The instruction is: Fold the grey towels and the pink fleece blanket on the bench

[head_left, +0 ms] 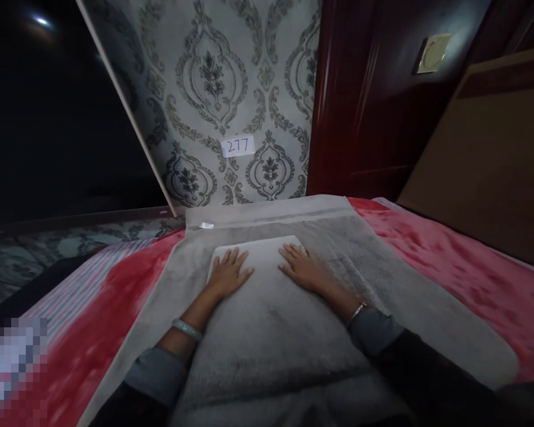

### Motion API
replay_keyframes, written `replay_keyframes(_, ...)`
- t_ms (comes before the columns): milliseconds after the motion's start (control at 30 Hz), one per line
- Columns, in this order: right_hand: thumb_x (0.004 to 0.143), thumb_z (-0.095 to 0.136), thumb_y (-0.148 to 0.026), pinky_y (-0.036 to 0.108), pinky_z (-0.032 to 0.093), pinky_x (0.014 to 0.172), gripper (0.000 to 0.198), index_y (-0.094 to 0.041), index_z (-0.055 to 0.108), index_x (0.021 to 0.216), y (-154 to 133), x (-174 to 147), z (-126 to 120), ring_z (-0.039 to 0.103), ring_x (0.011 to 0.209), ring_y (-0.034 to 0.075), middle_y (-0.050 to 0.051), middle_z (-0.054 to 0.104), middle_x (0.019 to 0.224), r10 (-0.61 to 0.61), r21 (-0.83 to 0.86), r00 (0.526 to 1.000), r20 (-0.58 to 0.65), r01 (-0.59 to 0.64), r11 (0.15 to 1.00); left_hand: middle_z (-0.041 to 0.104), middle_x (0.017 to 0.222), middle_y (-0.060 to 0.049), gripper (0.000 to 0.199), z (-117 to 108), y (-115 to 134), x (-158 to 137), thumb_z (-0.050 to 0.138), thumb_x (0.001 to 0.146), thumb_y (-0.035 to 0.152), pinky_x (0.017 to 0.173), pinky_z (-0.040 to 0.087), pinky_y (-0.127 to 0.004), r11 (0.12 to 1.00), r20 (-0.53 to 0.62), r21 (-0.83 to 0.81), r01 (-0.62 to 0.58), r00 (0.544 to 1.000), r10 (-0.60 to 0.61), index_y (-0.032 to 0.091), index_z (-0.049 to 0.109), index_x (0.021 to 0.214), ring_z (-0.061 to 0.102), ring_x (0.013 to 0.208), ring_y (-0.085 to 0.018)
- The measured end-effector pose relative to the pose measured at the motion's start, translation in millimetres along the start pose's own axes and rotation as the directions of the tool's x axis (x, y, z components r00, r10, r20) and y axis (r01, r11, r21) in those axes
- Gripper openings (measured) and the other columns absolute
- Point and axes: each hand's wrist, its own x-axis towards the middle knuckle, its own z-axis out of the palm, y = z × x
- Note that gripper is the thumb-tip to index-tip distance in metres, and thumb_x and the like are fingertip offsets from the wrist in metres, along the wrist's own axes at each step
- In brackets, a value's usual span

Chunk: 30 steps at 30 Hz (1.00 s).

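Observation:
My left hand (228, 273) lies flat with its fingers spread on the left side of a pale, round-cornered panel (260, 252). On that panel's right edge rests my right hand (303, 268), also flat and open. Whether the panel is a separate piece or a folded end of the cloth, I cannot tell. Around and below it spreads a plush grey blanket (249, 332), with a dark crease running across it near my body. A pale border band (267, 210) with a small white tag (206, 225) runs along the blanket's far edge.
Red patterned bedding (436, 255) shows on both sides, with striped cloth (95, 267) at left. A large black screen (57, 118) stands left. Behind are patterned wallpaper (211, 77) with a "277" note (238, 146), a dark red door (360, 101) and a brown cardboard panel (489, 160).

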Motion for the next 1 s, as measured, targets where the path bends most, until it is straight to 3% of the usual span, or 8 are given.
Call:
replay_keyframes(200,0.103,0.027,-0.051,0.055,0.016,0.121,0.065,-0.018,0.028,0.159,3.8,3.7,3.6,0.014,0.153,0.024,0.009,0.02,0.165,0.073,0.016,0.997,-0.015,-0.073,0.997,0.022,0.166,-0.015,0.069,-0.8,-16.1,8.0,0.025,0.1,0.056,0.121,0.021,-0.055,0.984,-0.036,-0.028,0.175,0.984,-0.176,0.017,0.03,0.157,0.016,0.154,-0.03)
replay_keyframes(433,0.104,0.027,-0.045,0.056,0.022,0.119,0.06,-0.019,0.03,0.158,10.0,1.7,-1.4,0.017,0.153,0.025,0.01,0.023,0.164,0.043,0.012,0.999,-0.012,-0.043,0.999,0.025,0.164,-0.015,0.063,-7.6,-30.9,-12.2,0.026,0.101,0.047,0.12,0.025,-0.05,0.983,-0.014,-0.01,0.183,0.983,-0.183,0.016,0.031,0.156,0.025,0.152,-0.028)
replay_keyframes(567,0.104,0.026,-0.048,0.063,0.02,0.117,0.06,-0.022,0.03,0.158,7.1,-15.5,-2.9,0.015,0.153,0.031,0.013,0.022,0.165,0.053,0.029,0.998,0.02,-0.054,0.998,0.02,0.166,-0.016,0.065,-11.3,-23.7,-40.4,0.025,0.101,0.05,0.119,0.023,-0.058,0.98,0.022,0.008,0.198,0.98,-0.198,0.017,0.031,0.156,0.021,0.153,-0.032)
replay_keyframes(633,0.103,0.028,-0.054,0.066,0.019,0.116,0.063,-0.024,0.029,0.158,-2.0,-36.6,0.2,0.012,0.153,0.033,0.012,0.02,0.166,0.008,0.035,1.0,0.007,-0.008,0.999,0.018,0.167,-0.016,0.067,-7.3,-7.3,-61.9,0.029,0.1,0.055,0.118,0.022,-0.062,0.993,-0.002,0.02,0.117,0.993,-0.117,0.019,0.032,0.156,0.017,0.153,-0.036)
replay_keyframes(700,0.102,0.03,-0.059,0.066,0.02,0.116,0.064,-0.029,0.029,0.158,-14.7,-63.4,4.1,0.011,0.153,0.034,0.009,0.019,0.166,-0.079,0.04,0.997,-0.001,0.079,0.996,0.018,0.167,-0.012,0.066,-0.1,15.0,-87.2,0.034,0.099,0.056,0.119,0.02,-0.062,0.995,-0.038,0.026,-0.101,0.994,0.102,0.025,0.032,0.156,0.014,0.154,-0.035)
replay_keyframes(800,0.101,0.031,-0.059,0.066,0.019,0.117,0.062,-0.032,0.031,0.158,-27.3,-99.9,10.6,0.013,0.153,0.035,0.005,0.018,0.167,-0.137,0.048,0.991,0.0,0.137,0.989,0.021,0.167,-0.007,0.061,11.5,43.7,-120.6,0.035,0.101,0.051,0.121,0.017,-0.06,0.935,-0.058,0.012,-0.355,0.933,0.355,0.03,0.028,0.157,0.013,0.155,-0.03)
replay_keyframes(900,0.102,0.032,-0.056,0.064,0.021,0.117,0.06,-0.032,0.032,0.157,-18.1,-120.3,17.7,0.016,0.152,0.034,0.005,0.022,0.166,-0.083,0.069,0.995,-0.052,0.087,0.994,0.019,0.167,-0.008,0.061,17.8,52.3,-134.9,0.03,0.102,0.049,0.121,0.017,-0.06,0.942,-0.044,-0.007,-0.336,0.941,0.335,0.026,0.026,0.158,0.013,0.155,-0.03)
replay_keyframes(1000,0.102,0.032,-0.054,0.058,0.027,0.118,0.06,-0.027,0.036,0.156,4.2,-130.6,26.0,0.02,0.151,0.032,0.007,0.026,0.164,-0.015,0.13,0.994,-0.112,0.029,0.991,0.018,0.167,-0.009,0.064,18.8,43.5,-136.8,0.031,0.102,0.052,0.122,0.018,-0.059,0.952,-0.029,-0.007,-0.306,0.952,0.305,0.024,0.025,0.159,0.013,0.155,-0.03)
